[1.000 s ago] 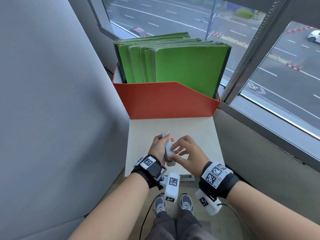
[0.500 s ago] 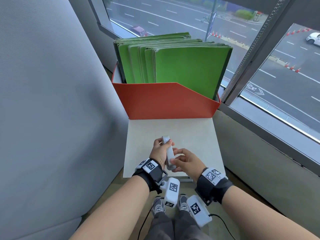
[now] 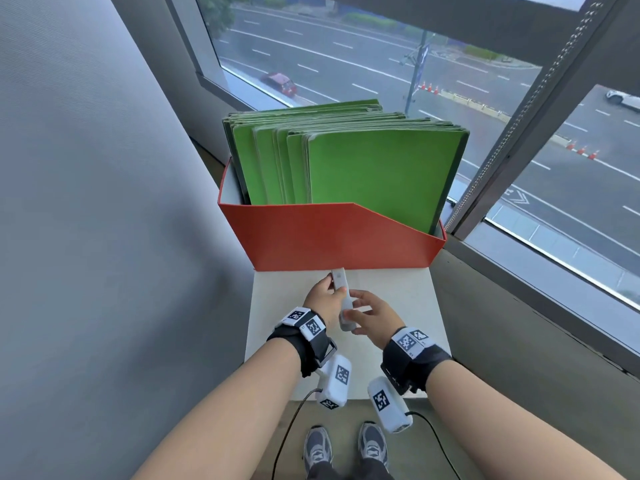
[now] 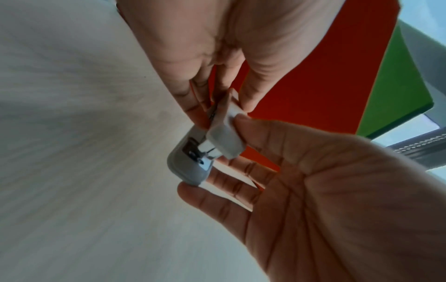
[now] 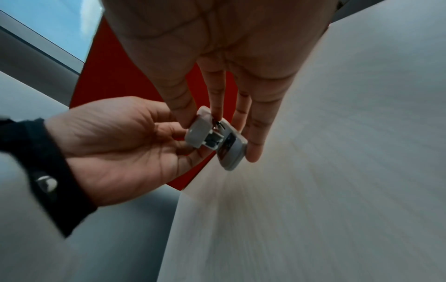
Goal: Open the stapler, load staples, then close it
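Above the white table point(image 3: 398, 299), we hold the small grey stapler point(image 3: 343, 299): left hand point(image 3: 320, 299) grips its far half, right hand point(image 3: 372, 315) pinches the near end. Opening is underway; next, we judge, swing the top fully clear.

A small square tabletop point(image 3: 398, 306) of pale, faintly wood-grained laminate is seen set into a window corner. An orange-red cardboard file box point(image 3: 329, 237) is stood along its far edge, and a row of upright green folders point(image 3: 374, 171) is held inside the box.
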`<state>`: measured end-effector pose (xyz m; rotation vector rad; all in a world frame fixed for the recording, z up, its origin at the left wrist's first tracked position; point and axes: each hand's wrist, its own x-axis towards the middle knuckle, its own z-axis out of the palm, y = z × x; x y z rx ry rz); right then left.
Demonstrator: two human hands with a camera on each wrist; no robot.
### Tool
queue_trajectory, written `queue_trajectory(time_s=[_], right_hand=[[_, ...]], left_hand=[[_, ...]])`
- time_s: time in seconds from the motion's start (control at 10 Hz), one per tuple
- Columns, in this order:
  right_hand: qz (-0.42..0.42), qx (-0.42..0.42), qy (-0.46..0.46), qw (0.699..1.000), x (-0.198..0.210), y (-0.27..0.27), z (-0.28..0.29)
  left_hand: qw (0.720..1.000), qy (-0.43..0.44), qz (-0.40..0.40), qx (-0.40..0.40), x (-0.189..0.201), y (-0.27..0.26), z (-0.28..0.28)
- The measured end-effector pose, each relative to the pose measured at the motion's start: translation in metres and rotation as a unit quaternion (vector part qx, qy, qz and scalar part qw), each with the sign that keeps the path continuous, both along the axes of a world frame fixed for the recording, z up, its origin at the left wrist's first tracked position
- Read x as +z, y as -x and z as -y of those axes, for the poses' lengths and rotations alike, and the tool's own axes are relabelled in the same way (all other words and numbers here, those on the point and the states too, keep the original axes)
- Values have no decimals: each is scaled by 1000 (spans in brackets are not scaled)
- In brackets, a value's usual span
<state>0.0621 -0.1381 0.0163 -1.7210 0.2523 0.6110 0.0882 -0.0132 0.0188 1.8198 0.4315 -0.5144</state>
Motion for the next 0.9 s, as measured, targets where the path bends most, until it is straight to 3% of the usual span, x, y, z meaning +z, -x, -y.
queue_trajectory(time_s=[0.2,0.6,0.9], right_hand=[[-9,19,65,998,-24,-17,-8],[4,50,142,989,-42,-20,-4],[40,44,152,987,-14,-21,11]], left_hand=[[995,-93,-36,-22,-32,-18,5],[991,-129,-28,-30,-39,-18,10],[986,-162,-13,-36,-44,2,-12]])
